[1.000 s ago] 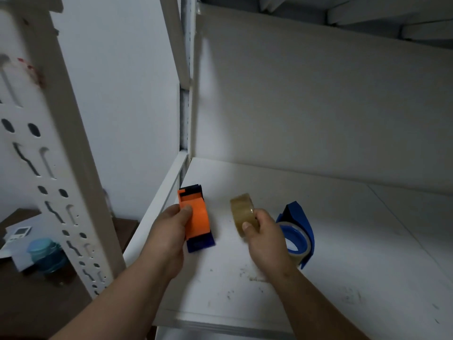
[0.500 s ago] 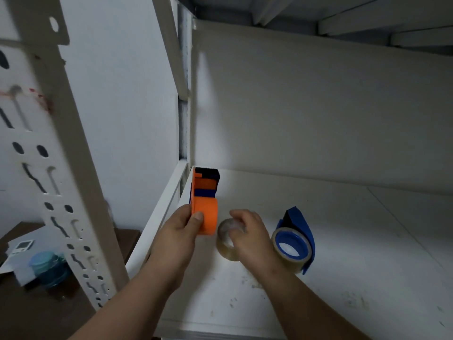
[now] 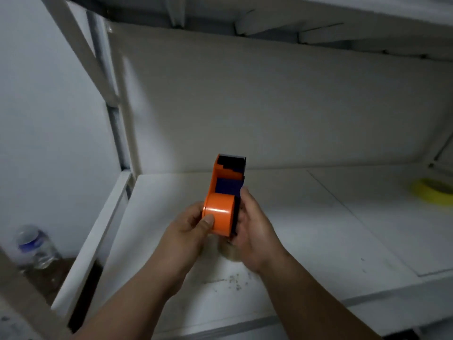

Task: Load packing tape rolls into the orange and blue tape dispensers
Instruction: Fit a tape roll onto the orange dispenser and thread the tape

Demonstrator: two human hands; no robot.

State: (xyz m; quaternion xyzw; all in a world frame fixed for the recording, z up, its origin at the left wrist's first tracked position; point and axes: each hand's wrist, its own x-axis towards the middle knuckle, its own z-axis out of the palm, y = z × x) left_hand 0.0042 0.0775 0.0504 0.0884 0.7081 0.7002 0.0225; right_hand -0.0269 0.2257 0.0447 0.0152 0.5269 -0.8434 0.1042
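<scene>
Thumb pressure is doing the steadying: the left hand (image 3: 188, 231) is wrapping its grip around the round orange drum of the orange dispenser (image 3: 221, 204), thumb lying across the front face and the other fingers curling behind, out of sight. That hold is keeping the dispenser upright above the shelf (image 3: 306, 241), cutter end pointing up and away, so that its open right side is facing the other hand.

The right hand (image 3: 252, 231) is closing against that right side, fingers curled along the dark edge of the drum. Just below the dispenser, between the two palms, a pale, clear tape roll (image 3: 229, 251) is showing, and the right hand seems to be holding it; how firmly the fingers are pinching it is hidden by the hand itself. Judging by the pose, the roll is being brought up to slide sideways onto the hub, which would explain why one hand is only bracing while the other is working.

The blue dispenser is not showing anywhere in this view. Far to the right on the shelf a yellow tape roll (image 3: 434, 191) is lying flat, well apart from the hands. Down at the left, beyond the shelf's edge, a clear bottle (image 3: 36, 246) is standing, blurred.
</scene>
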